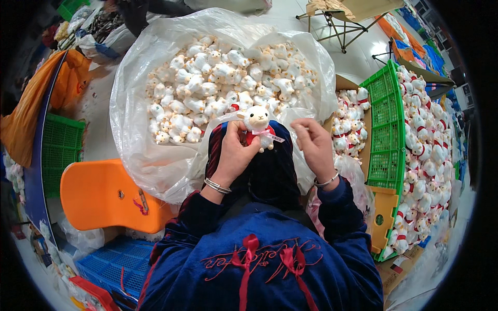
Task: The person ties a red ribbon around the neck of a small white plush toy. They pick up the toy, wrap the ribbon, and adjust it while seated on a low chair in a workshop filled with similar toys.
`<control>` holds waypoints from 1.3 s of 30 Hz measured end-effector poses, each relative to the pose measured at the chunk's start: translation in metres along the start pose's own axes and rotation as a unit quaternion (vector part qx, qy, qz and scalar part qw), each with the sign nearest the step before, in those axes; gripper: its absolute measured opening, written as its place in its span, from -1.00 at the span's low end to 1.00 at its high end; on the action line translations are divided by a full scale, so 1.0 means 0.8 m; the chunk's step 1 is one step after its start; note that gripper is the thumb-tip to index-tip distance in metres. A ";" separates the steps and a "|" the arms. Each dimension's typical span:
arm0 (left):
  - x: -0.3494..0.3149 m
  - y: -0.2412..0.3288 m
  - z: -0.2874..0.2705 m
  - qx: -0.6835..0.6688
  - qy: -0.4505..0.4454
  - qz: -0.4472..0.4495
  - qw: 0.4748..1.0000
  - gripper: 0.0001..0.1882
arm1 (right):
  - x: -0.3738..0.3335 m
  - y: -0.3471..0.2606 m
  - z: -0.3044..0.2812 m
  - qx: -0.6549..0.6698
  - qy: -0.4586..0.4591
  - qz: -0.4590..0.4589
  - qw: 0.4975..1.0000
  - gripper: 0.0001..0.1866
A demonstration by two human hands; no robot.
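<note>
The left hand (pixel 234 150) pinches a white plush sheep toy (pixel 258 123) upright, its bow facing the right hand (pixel 315 143), whose grip closes loosely just right, near the clear toy-filled bag (pixel 150 150).

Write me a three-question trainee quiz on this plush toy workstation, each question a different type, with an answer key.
1. True or false: the left hand holds a small white plush lamb toy with a red ribbon at its neck.
2. Multiple choice: the big clear plastic bag in front of the person holds
A. orange stools
B. white plush toys without red ribbons
C. folded cloth
3. Fill in: the ribboned plush toys at the person's right lie in a ____ slatted plastic crate.

Key
1. True.
2. B.
3. Green. The right hand is raised beside the lamb with its fingers pinched together; what it pinches is too small to tell.
</note>
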State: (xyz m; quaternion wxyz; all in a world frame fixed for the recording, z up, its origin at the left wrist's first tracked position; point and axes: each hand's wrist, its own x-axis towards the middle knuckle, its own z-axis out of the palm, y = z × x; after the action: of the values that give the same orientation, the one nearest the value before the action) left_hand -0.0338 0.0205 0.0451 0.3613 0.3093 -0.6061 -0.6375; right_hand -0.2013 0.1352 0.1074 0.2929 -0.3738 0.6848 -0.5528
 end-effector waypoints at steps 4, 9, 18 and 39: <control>-0.003 0.001 0.006 0.053 0.012 -0.008 0.998 -0.67 | 0.009 0.002 0.021 0.030 -0.105 0.108 0.988 -0.76; -0.005 -0.008 0.007 0.135 -0.003 -0.034 0.990 -0.68 | 0.017 0.028 0.037 0.093 -0.100 0.157 0.978 -0.74; 0.000 -0.039 0.008 0.109 0.004 -0.029 0.994 -0.67 | 0.026 0.075 0.045 0.122 -0.067 0.139 0.981 -0.78; 0.014 -0.051 -0.007 0.014 -0.012 -0.142 0.990 -0.72 | 0.034 0.078 0.053 0.143 -0.127 0.092 0.977 -0.86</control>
State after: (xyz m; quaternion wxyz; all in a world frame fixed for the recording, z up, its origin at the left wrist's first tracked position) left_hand -0.0386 0.0083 0.0045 0.2556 0.3898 -0.5690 -0.6775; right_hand -0.1934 0.0970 0.0377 0.4778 -0.3306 0.5875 -0.5632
